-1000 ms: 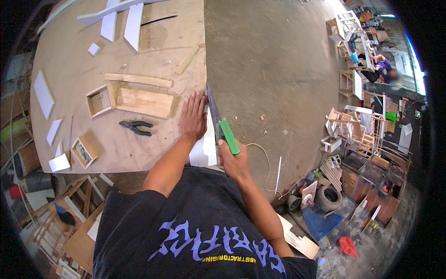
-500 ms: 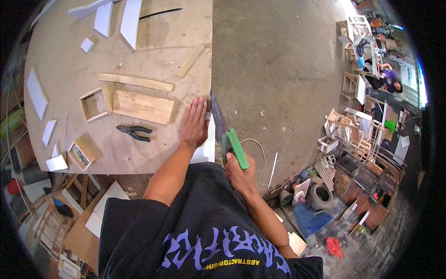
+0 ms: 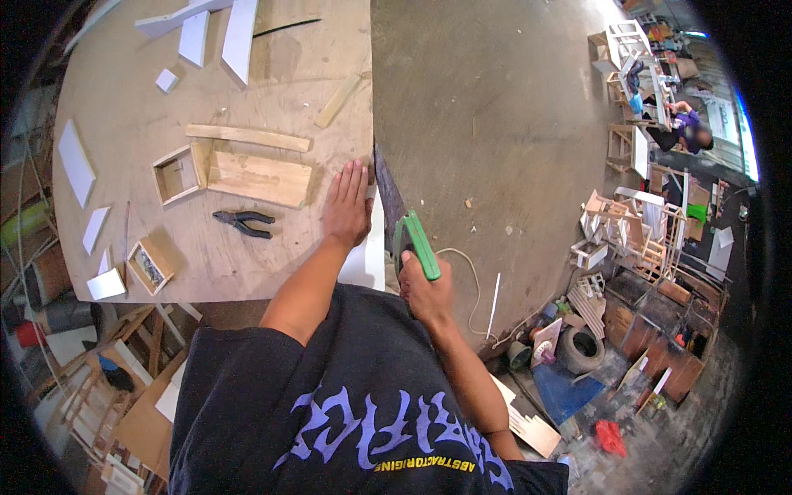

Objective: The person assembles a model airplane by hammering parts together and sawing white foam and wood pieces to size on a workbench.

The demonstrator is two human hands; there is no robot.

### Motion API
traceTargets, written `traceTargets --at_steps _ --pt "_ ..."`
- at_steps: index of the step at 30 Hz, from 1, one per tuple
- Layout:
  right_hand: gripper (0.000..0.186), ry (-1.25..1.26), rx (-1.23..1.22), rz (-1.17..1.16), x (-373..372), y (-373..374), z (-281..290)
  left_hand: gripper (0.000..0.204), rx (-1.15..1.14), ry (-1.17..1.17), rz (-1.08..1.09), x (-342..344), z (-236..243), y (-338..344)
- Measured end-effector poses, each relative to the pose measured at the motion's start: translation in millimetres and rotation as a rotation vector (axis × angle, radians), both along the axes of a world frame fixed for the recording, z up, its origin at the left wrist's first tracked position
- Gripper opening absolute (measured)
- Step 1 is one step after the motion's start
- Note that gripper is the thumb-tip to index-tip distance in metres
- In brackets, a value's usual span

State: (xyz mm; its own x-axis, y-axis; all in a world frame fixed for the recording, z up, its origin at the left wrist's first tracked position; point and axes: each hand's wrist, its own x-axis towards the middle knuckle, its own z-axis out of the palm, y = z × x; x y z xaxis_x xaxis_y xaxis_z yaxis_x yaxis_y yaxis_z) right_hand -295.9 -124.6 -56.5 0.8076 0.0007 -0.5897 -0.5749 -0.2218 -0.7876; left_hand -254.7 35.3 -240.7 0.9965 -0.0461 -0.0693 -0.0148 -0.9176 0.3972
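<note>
My right hand (image 3: 427, 290) is closed around the green handle of a handsaw (image 3: 419, 246). Its dark blade points away from me along the right edge of the wooden tabletop (image 3: 280, 91). My left hand (image 3: 349, 205) lies flat at that edge, fingers stretched out and pointing forward, close beside the blade. Partly under this hand and forearm is a white board (image 3: 363, 266); how far it runs beneath them is hidden. To the left lie dark pliers (image 3: 245, 223), and beyond them an open wooden box frame (image 3: 256, 176) with a loose wood strip (image 3: 247, 138).
A small box of nail-like metal bits (image 3: 151, 266) sits near the table's front left. White offcuts (image 3: 76, 162) are scattered leftward. A cable (image 3: 472, 285) lies on the floor at right, near a tyre (image 3: 581, 349) and stacked wooden frames (image 3: 631, 227). A person (image 3: 686, 128) is far right.
The view has shifted slightly, so the table's things appear a little to the right. The saw handle sits slightly nearer the far side; my left hand stays flat in place.
</note>
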Motion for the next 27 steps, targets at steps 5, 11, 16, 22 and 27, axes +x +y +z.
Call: traceTargets --at_steps 5,11,16,22,27 --pt "0.030 -0.014 0.042 -0.137 -13 4 -3 0.068 0.042 -0.051 -0.025 -2 -6 -2" --pt "0.029 -0.169 0.134 -0.254 -14 -15 33 0.067 0.033 -0.081 -0.008 -5 -7 -4" --pt "0.031 -0.166 0.186 -0.205 -30 -22 0 0.068 -0.019 -0.170 -0.014 -8 -3 0" --pt "0.030 -0.144 0.144 -0.185 -49 -1 -39 0.066 -0.079 -0.174 0.017 -15 -4 2" --pt "0.030 -0.097 0.146 -0.214 -44 3 -43 0.067 -0.034 -0.128 0.008 -17 -4 2"
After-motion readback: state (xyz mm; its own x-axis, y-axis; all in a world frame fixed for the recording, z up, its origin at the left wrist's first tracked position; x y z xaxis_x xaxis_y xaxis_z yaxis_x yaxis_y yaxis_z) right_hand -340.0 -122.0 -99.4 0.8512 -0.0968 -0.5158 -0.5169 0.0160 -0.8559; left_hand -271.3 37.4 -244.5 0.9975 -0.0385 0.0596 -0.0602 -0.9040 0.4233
